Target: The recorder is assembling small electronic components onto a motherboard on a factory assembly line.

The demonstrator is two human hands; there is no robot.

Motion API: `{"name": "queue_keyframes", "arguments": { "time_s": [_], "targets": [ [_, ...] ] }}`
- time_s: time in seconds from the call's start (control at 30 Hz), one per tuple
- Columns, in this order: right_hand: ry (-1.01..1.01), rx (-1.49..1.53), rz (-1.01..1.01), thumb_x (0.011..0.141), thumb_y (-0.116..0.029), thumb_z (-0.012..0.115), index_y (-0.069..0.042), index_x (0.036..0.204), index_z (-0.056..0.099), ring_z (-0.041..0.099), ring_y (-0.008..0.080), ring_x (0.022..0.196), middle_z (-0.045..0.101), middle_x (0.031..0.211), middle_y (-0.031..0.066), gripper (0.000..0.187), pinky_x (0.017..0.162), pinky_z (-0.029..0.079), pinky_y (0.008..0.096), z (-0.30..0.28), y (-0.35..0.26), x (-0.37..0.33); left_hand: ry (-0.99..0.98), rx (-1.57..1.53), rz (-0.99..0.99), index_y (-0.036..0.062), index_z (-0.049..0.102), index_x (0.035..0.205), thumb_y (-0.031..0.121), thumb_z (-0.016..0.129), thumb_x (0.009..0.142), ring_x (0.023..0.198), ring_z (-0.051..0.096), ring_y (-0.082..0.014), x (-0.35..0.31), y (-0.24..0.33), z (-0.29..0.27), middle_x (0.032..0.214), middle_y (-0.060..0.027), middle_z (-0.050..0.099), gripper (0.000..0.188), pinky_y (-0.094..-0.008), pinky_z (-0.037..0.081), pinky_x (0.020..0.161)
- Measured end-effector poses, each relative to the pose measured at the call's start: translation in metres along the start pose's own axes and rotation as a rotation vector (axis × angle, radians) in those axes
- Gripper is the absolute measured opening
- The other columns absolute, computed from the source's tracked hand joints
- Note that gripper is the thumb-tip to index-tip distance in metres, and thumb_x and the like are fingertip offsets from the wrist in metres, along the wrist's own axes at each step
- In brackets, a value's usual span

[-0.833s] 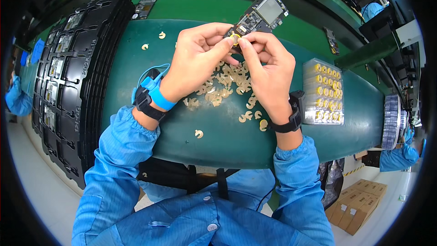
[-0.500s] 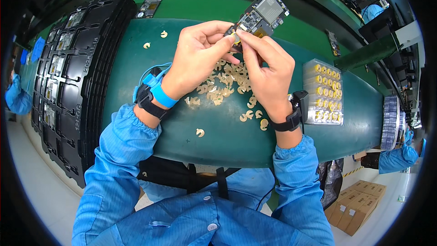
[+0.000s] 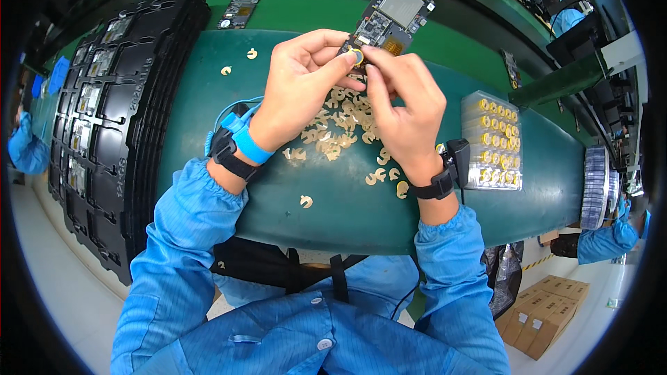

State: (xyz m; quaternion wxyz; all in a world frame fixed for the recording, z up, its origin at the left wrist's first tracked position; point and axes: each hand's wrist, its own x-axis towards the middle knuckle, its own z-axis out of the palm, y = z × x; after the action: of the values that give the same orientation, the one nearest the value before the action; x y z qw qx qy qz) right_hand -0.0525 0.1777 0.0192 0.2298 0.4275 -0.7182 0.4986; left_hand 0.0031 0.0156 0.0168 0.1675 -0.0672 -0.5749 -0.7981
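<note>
Both hands are raised over the middle of the bench with a dark circuit board [image 3: 381,30] tilted between them. The board carries a silver shield plate and a gold patch. My left hand [image 3: 302,87] is closed, its thumb and fingers gripping the lower left end. There, a round coin cell with a yellow rim [image 3: 357,58] sits by the left thumb tip. My right hand [image 3: 410,107] is closed too, thumb and index fingertips pinching the board's lower end beside the coin cell. Below the hands lies a heap of cream notched paper discs [image 3: 338,132], some scattered singly.
Stacked black trays [image 3: 114,132] holding boards stand at the left. On the right is a clear tray of yellow-rimmed coin cells [image 3: 492,142]. More boards lie at the back left [image 3: 241,8] and back right [image 3: 511,69]. Cardboard boxes [image 3: 545,312] stand at lower right.
The board has tipped slightly more upright and shifted a little left. My right fingertips have drawn back from the coin cell, so more of it shows.
</note>
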Motion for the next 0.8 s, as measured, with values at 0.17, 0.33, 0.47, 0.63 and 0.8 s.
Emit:
{"name": "queue_keyframes", "arguments": {
  "time_s": [0.17,0.33,0.47,0.63,0.8],
  "targets": [
    [0.121,0.286,0.532,0.098,-0.011,0.073,0.002,0.098,0.064,0.053,0.0015,0.060,0.063,0.078,0.0002,0.015,0.051,0.042,0.0188,-0.005,0.000,0.006,0.015,-0.060,-0.033,-0.0087,0.062,0.122,0.002,0.059,0.102,0.094,0.073,-0.0178,-0.001,-0.005,-0.002,0.111,-0.0143,0.073,0.023,-0.0342,0.065,0.081],
    [-0.005,0.411,0.678,0.103,-0.018,0.066,-0.001,0.093,0.062,0.058,0.0047,0.059,0.064,0.077,0.0012,0.020,0.048,0.045,0.0204,-0.006,0.024,-0.001,-0.066,-0.070,-0.110,-0.0088,0.055,0.129,0.000,0.053,0.104,0.101,0.073,-0.0218,0.003,-0.022,-0.003,0.115,-0.0162,0.072,0.027,-0.0347,0.065,0.083],
    [-0.134,0.329,0.798,0.105,-0.018,0.061,0.001,0.092,0.061,0.059,0.0085,0.052,0.062,0.069,0.0042,0.023,0.045,0.045,0.0224,-0.014,0.042,0.026,0.086,0.079,-0.110,-0.0047,0.049,0.137,0.000,0.049,0.103,0.098,0.072,-0.0214,0.005,-0.031,-0.007,0.123,-0.0201,0.068,0.035,-0.0318,0.062,0.077],
    [-0.204,0.197,0.852,0.103,-0.014,0.061,0.008,0.103,0.065,0.064,0.0154,0.054,0.068,0.073,0.0101,0.023,0.050,0.052,0.0302,0.002,0.143,0.077,0.325,0.396,0.076,-0.0069,0.054,0.131,-0.005,0.052,0.096,0.096,0.073,-0.0207,0.006,-0.030,-0.025,0.126,-0.0211,0.067,0.035,-0.0290,0.059,0.071],
    [-0.047,-0.208,0.655,0.097,-0.007,0.062,0.007,0.119,0.066,0.072,0.0187,0.064,0.072,0.079,0.0132,0.026,0.060,0.058,0.0318,-0.023,0.104,0.059,0.294,0.458,0.047,-0.0087,0.059,0.124,-0.004,0.052,0.095,0.097,0.075,-0.0229,0.005,-0.029,-0.027,0.122,-0.0216,0.069,0.030,-0.0306,0.059,0.073]
  ]
}}
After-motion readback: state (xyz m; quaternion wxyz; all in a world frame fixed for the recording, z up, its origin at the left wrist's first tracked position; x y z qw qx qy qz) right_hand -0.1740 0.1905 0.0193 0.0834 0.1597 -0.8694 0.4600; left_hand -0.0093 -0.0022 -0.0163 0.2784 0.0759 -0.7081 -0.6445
